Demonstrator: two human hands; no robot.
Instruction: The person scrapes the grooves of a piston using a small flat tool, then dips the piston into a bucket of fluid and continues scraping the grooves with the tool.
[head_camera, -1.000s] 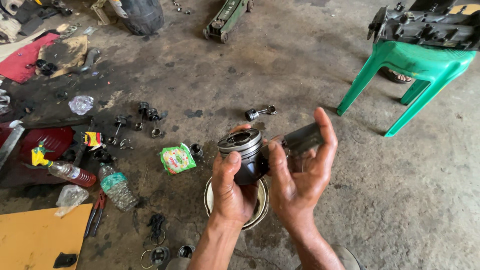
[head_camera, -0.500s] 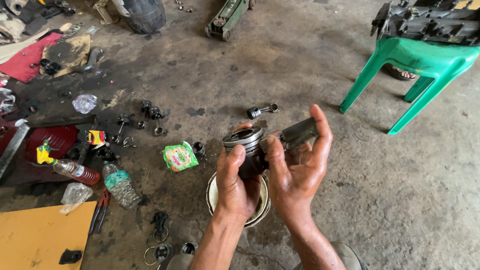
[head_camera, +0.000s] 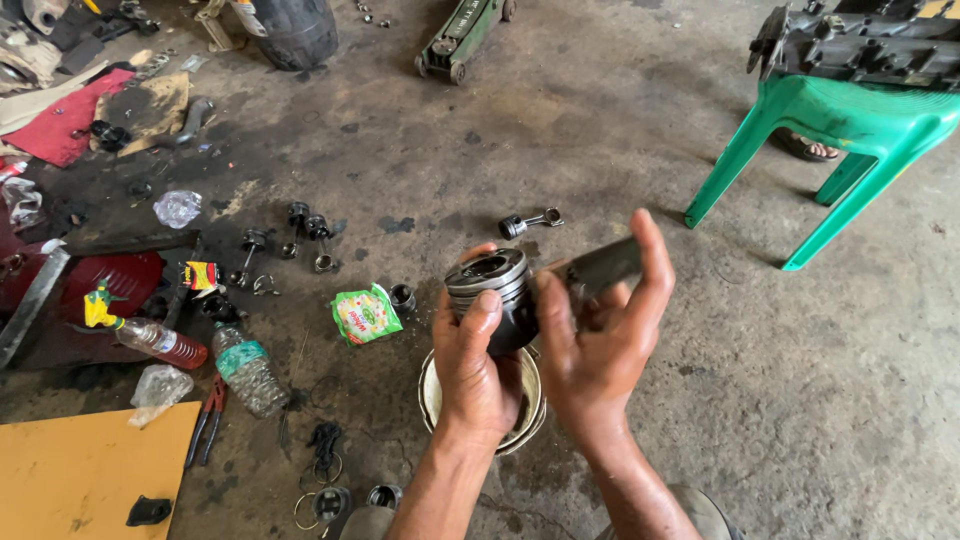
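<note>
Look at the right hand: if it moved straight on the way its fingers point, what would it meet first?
Probably the green plastic chair. The right hand points up and right; only bare concrete floor lies between, though depth is unclear.

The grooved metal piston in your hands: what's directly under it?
Under the grooved metal piston a round, pale metal bowl sits on the concrete floor. The left hand and right hand cover its contents.

1. Left hand (head_camera: 478, 375) grips a grey piston (head_camera: 493, 290), crown tilted up.
2. Right hand (head_camera: 592, 340) holds a dark flat tool (head_camera: 603, 267) against the piston's side.
3. Round metal bowl (head_camera: 432, 398) on the concrete floor (head_camera: 620, 150) directly below both hands.
4. Green plastic stool (head_camera: 850, 125) stands well apart, upper right.
</note>
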